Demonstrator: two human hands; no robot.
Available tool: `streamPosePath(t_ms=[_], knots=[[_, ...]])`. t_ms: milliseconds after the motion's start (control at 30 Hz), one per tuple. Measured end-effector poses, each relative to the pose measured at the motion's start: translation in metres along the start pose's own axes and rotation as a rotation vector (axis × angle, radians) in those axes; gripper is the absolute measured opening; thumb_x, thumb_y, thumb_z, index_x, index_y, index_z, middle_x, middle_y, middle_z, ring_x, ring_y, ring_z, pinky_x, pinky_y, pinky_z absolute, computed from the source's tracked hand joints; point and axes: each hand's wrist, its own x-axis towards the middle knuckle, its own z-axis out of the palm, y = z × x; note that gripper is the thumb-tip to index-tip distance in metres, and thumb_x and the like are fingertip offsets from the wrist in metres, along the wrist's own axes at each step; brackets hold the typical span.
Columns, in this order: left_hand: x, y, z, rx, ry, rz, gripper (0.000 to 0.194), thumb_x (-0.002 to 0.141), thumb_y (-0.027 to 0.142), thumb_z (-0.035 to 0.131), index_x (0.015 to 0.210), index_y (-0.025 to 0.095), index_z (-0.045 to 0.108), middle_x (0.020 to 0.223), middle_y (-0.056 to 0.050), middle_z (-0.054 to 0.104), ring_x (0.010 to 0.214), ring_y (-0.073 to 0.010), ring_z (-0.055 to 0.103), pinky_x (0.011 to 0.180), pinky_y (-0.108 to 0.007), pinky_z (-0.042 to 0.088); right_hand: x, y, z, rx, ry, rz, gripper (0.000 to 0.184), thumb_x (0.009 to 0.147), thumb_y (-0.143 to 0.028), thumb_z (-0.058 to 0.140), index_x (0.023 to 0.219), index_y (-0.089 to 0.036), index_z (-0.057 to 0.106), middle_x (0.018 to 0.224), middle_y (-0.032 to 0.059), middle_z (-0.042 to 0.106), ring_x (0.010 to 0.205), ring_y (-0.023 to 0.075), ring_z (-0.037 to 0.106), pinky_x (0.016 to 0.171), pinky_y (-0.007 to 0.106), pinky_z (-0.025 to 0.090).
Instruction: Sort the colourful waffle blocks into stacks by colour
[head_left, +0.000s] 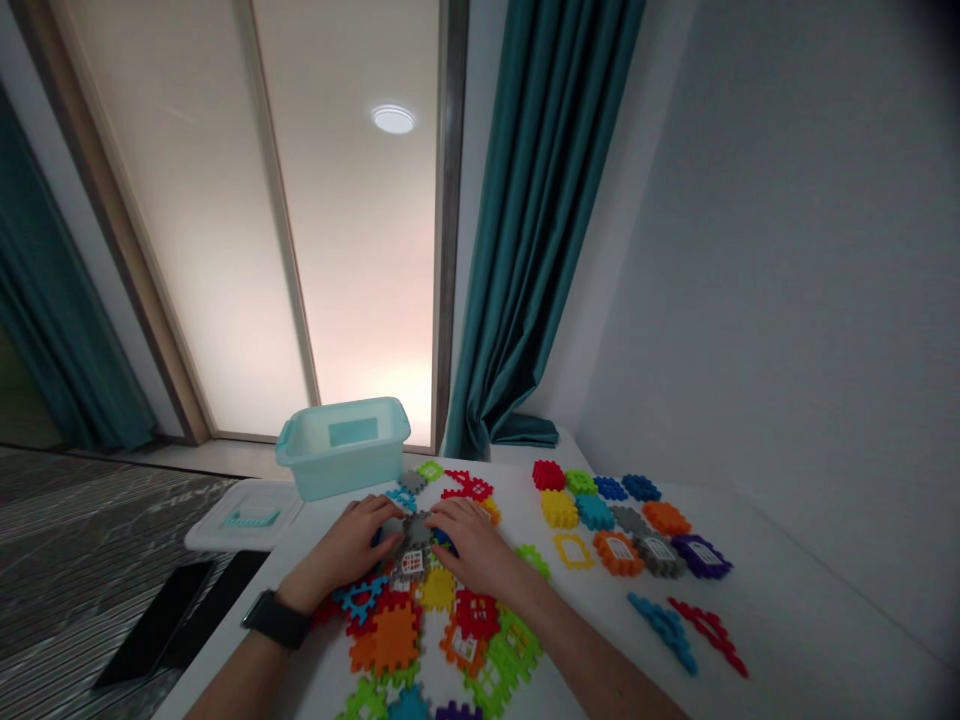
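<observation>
Between my two hands is a grey interlocking plastic tile (417,530) with toothed edges, above the pile of loose tiles. My left hand (360,540), with a black watch (276,620) on the wrist, grips its left side with curved fingers and thumb. From the other side, the fingers of my right hand (474,545) close on its right edge. Just below is a grey tile with a white window (412,563). Around them lie a yellow tile (437,590), an orange tile (396,638), a red tile (477,612) and green tiles (506,660). My hands partly hide the pile.
Stacks of tiles sorted by colour, such as a yellow stack (559,509), stand on the white table (592,640) at right. Blue (664,632) and red (707,635) toothed strips lie nearer. A teal bin (349,460) stands at the back left, beside its lid (225,515).
</observation>
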Motion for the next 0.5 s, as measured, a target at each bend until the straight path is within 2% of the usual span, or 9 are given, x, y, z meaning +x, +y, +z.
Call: streamPosePath(t_ms=[133,333,500], knots=[[-0.0017,-0.0025,0.0029,-0.019,-0.007,-0.001,0.025,0.092,0.023,0.055,0.115,0.023,0.065,0.124,-0.007,0.068,0.116,-0.0262,0.061,0.100,-0.039,0.047,0.0081,0.0062,0.0108,0.031,-0.022,0.009,0.025,0.086,-0.020,0.073,0.110,-0.023,0.067,0.118,0.0071,0.067,0.115,0.0252,0.058,0.101,0.040,0.045],[-0.0003,-0.0012,0.0044,-0.043,-0.033,0.020,0.025,0.092,0.026,0.056,0.115,0.023,0.065,0.124,-0.007,0.068,0.116,-0.0264,0.061,0.100,-0.039,0.048,0.0086,0.0110,0.0128,0.058,-0.015,0.016,0.023,0.081,-0.016,0.076,0.102,-0.023,0.067,0.109,0.0044,0.069,0.108,0.0230,0.061,0.096,0.037,0.047],[-0.0022,0.0023,0.0078,-0.018,0.033,0.020,0.042,0.090,0.033,0.062,0.130,0.023,0.058,0.129,-0.009,0.066,0.121,-0.0299,0.059,0.103,-0.044,0.047,0.0046,0.0099,0.0106,0.065,0.037,0.049,0.028,0.077,-0.010,0.071,0.102,-0.021,0.065,0.114,0.0066,0.068,0.110,0.0250,0.060,0.098,0.041,0.047]])
